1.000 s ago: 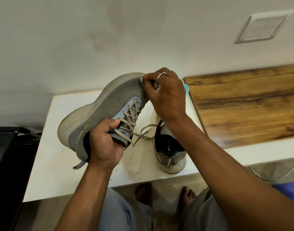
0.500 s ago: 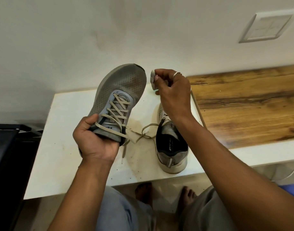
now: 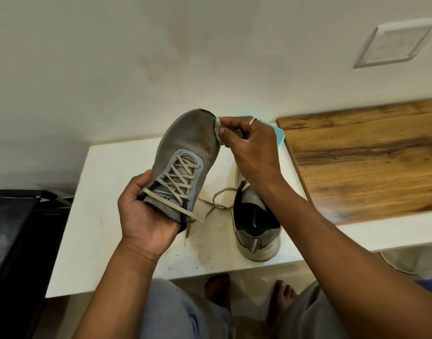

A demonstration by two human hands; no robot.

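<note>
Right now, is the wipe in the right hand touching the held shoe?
Touching. The head view shows the wipe, pinched by the right hand, pressed against the toe edge of the grey shoe with no gap.

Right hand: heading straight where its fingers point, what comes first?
The toe of the held shoe; the cloth pinched in the right hand seems to touch it, though depth is unclear.

The left hand [image 3: 146, 216] held a shoe [image 3: 185, 148] up over the table [image 3: 100, 192]. The right hand [image 3: 251, 148] pinched a cloth [image 3: 218, 132] against its toe. The other shoe [image 3: 256, 228] stood on the table, to the right, under the right wrist. A board [image 3: 369, 162] lay further right. The wall [image 3: 136, 57] was behind.
</note>
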